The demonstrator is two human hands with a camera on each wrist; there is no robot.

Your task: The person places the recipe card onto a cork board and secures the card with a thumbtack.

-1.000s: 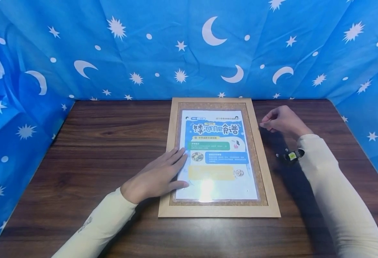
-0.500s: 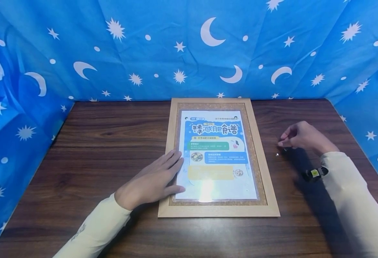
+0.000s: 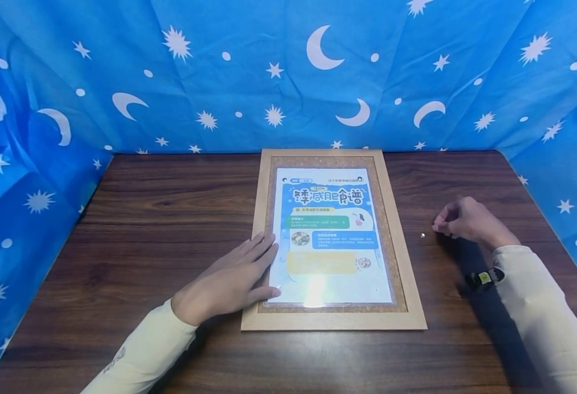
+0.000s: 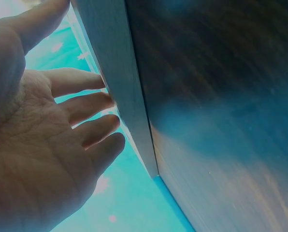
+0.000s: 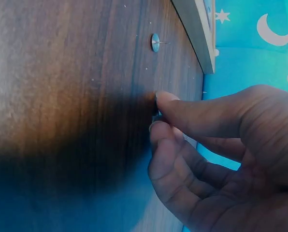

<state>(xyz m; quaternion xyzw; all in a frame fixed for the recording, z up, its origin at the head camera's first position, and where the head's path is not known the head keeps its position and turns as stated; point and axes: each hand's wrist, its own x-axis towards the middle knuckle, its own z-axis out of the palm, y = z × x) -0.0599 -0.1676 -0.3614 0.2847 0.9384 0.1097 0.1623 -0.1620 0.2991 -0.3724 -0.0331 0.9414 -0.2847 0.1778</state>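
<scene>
A printed sheet in a clear sleeve (image 3: 334, 284) lies on a corkboard with a pale wood frame (image 3: 334, 322). Tacks show at its two top corners, one being the upper left tack (image 3: 285, 179). My left hand (image 3: 226, 282) rests flat over the board's left side, fingertips on the sheet's edge, fingers spread and straight. Right of the board, my right hand (image 3: 470, 221) is low at the tabletop, thumb and forefinger pinching a thumbtack (image 5: 156, 117) mostly hidden by the fingertips. Just beside them another thumbtack (image 5: 156, 42) lies with its pin pointing up.
The board stands on a dark wood-grain table (image 3: 145, 230). A blue cloth (image 3: 249, 82) with white moons and stars hangs behind and at both sides. A dark wrist device (image 3: 484, 278) is on my right wrist.
My right hand has moved away from the board's upper right edge, rightward and toward me, down to the loose tacks, and pinches one. My left hand has slid slightly left.
</scene>
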